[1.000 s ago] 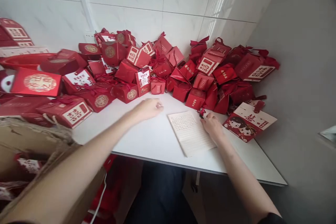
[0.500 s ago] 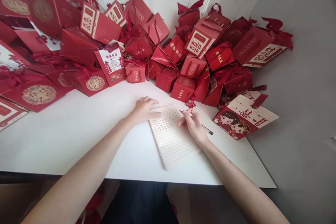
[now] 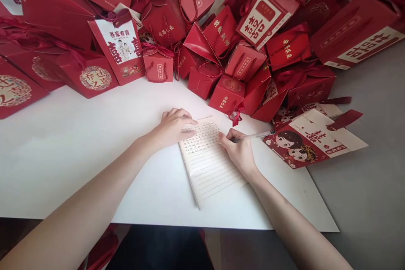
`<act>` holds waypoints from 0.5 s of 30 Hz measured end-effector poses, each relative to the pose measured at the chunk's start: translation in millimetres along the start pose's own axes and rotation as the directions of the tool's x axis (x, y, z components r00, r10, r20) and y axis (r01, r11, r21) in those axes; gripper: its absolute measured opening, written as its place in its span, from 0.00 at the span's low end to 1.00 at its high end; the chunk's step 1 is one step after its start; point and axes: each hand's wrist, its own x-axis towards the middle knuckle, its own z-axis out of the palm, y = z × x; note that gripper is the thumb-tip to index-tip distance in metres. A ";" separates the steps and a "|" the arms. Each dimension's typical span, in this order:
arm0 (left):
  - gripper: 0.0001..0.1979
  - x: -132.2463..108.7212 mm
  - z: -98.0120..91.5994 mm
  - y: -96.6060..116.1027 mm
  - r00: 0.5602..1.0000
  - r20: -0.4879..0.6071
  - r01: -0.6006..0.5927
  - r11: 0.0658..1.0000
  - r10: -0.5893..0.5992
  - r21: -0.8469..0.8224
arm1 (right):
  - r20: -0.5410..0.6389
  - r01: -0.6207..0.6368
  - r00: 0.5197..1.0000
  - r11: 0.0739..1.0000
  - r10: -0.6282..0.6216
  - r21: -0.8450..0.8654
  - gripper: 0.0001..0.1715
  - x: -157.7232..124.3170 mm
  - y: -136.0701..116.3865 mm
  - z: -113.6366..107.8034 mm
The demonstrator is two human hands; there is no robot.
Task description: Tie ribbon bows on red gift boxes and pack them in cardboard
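A lined notebook [image 3: 211, 173] lies on the white table, with several rows of small handwriting across the upper part of its page and bare lines below. My left hand [image 3: 174, 126] rests at the notebook's upper left corner, fingers stretched out over the edge of the page. In my right hand [image 3: 240, 149] is a pen [image 3: 256, 135], gripped near its tip at the right end of the written rows. The pen's rear points right, toward a gift box with cartoon faces. Its tip is hidden by my fingers.
Many red gift boxes [image 3: 228, 93] with ribbons and cord handles are heaped along the back of the white table [image 3: 79, 156]. A cartoon-printed box [image 3: 297, 143] stands right of my right hand. The table's front edge runs below my forearms; a grey surface borders the right side.
The pen has turned in my right hand; its rear now points right and up instead of down toward my wrist. My view has come closer to the boxes. My left hand stays on the notebook.
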 end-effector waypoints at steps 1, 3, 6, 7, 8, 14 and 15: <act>0.14 0.0 0.4 -0.4 1.000 -0.001 -0.001 1.000 0.001 -0.005 | 0.008 0.003 1.000 1.000 -0.003 -0.010 0.21 0.2 0.0 0.2; 0.14 -0.1 0.9 -0.7 1.000 -0.002 -0.003 1.000 0.003 -0.010 | 0.017 0.008 1.000 1.000 -0.008 -0.023 0.21 0.5 0.0 0.5; 0.14 -0.3 0.6 0.0 1.000 -0.004 -0.004 1.000 0.004 -0.008 | 0.022 0.009 1.000 0.999 -0.008 -0.036 0.20 0.3 -0.6 0.8; 0.13 -0.4 0.4 0.3 1.000 -0.004 -0.004 1.000 0.004 -0.006 | 0.023 0.007 1.000 0.999 -0.006 -0.036 0.19 0.1 -1.1 0.8; 0.13 -0.5 0.2 0.6 1.000 -0.004 -0.002 1.000 0.002 -0.005 | 0.023 0.001 1.000 0.999 0.000 -0.034 0.19 0.0 -1.7 0.7; 0.14 -1.2 0.2 1.3 1.000 -0.001 0.005 1.000 -0.005 -0.008 | 0.012 -0.014 1.000 0.999 0.015 -0.049 0.18 -0.7 -3.9 0.7; 0.14 -1.2 0.2 1.5 1.000 -0.002 0.005 1.000 -0.005 -0.008 | 0.011 -0.014 1.000 0.998 0.015 -0.054 0.17 -0.7 -3.7 0.7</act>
